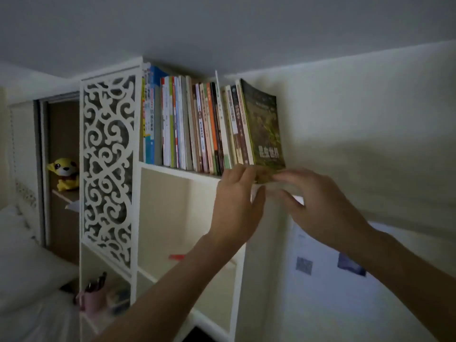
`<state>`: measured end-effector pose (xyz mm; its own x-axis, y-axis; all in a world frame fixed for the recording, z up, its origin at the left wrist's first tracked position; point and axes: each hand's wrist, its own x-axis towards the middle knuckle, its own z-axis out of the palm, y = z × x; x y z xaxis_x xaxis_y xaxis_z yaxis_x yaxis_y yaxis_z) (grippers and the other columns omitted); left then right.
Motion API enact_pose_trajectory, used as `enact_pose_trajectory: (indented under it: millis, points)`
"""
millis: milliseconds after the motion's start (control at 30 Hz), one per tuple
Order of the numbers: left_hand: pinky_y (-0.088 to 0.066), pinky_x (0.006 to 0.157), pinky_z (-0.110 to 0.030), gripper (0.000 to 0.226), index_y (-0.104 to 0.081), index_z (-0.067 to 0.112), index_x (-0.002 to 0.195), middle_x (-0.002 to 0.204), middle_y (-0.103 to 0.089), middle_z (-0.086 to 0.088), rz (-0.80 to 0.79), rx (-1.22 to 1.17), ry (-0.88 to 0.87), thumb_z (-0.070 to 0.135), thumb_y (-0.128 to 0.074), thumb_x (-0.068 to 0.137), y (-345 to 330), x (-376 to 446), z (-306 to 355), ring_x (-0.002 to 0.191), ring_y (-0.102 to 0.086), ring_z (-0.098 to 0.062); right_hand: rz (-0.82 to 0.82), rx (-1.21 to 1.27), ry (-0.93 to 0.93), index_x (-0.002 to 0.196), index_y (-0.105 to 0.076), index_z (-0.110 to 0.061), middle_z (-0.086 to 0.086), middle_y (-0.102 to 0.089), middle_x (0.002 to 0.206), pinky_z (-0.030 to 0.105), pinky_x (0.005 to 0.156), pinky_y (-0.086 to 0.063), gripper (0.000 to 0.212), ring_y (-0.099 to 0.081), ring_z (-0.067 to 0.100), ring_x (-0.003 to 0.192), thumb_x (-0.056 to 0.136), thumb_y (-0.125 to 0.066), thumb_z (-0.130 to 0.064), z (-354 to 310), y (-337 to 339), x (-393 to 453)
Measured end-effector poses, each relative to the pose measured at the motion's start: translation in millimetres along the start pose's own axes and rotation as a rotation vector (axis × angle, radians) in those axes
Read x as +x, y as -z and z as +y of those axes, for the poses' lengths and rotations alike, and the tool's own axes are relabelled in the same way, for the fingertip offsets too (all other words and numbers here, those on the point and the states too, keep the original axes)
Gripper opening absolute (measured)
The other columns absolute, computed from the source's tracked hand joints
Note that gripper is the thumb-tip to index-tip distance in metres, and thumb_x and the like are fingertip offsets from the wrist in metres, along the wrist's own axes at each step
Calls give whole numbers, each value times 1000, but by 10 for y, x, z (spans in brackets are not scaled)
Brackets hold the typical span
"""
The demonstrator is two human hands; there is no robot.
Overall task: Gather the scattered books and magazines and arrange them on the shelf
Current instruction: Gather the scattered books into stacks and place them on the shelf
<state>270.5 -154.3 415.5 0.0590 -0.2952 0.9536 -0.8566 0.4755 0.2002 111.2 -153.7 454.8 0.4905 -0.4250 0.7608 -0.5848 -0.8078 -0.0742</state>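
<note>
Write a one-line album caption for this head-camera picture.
Both hands, left and right, steady a green-covered book at the right end of the top shelf's row.
</note>
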Motion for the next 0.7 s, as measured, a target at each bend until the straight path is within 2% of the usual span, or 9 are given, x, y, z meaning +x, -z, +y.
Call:
enact_pose_trajectory:
  millis: [67,100,200,267,333,400,467,600,700]
  points:
    - [-46,72,-20,14,-65,15,97,89,-63,3,-188,-152,-56,11,-62,84,-43,-541,271,80,-56,-11,52,-28,49,108,-72,-19,-5,-70,103,24,79,-51,21,-64,10,91,91,-59,-21,-43,62,-680]
    - [-47,70,-19,11,-65,16,94,85,-62,5,-313,-201,-37,13,-62,84,-78,-796,369,76,-56,-8,1,-45,18,103,-73,-22,-8,-71,97,22,75,-51,18,-65,7,85,90,-61,-22,-13,54,-994]
    - [-50,72,-24,9,-68,20,93,85,-61,7,-792,-251,158,19,-65,84,-438,-1865,531,73,-59,-8,-346,-60,-310,97,-73,-29,-12,-72,92,30,70,-57,13,-66,5,76,86,-67,-26,319,-193,-2125]
    - [-53,79,-31,13,-69,18,97,94,-65,1,-1061,-287,351,19,-67,84,-707,-2589,554,81,-63,-14,-531,-43,-542,97,-73,-24,-5,-73,98,29,75,-54,13,-66,13,83,87,-66,-23,590,-436,-2887]
    - [-51,90,-32,21,-66,17,107,109,-64,-4,-1240,-282,539,18,-65,86,-936,-3206,529,98,-62,-18,-673,-29,-754,106,-71,-20,0,-71,110,27,82,-50,19,-65,17,97,90,-62,-24,826,-718,-3576]
    - [-42,98,-27,37,-56,16,126,127,-54,-4,-1385,-225,654,21,-62,89,-1138,-3772,453,117,-53,-20,-803,-41,-923,120,-62,-21,-2,-65,119,25,88,-46,29,-61,13,102,93,-57,-30,968,-976,-4163]
    - [-39,103,-29,58,-42,15,139,136,-46,-6,-1483,-149,723,33,-63,88,-1330,-4235,346,125,-46,-22,-889,5,-1085,129,-52,-23,-3,-58,123,22,88,-46,35,-56,10,99,95,-54,-34,1018,-1220,-4628]
    - [-42,103,-38,85,-28,17,145,136,-48,-8,-1595,-23,883,56,-59,76,-1726,-5016,-6,123,-49,-26,-861,76,-1348,142,-36,-23,-1,-46,141,28,99,-45,51,-50,16,123,96,-51,-39,1079,-1636,-5087]
    - [-43,101,-36,99,-17,15,150,138,-43,-11,-1575,-71,1007,59,-64,74,-1805,-5190,22,122,-48,-28,-777,84,-1500,147,-25,-21,1,-43,145,27,94,-44,61,-48,18,126,96,-49,-45,1189,-1874,-5234]
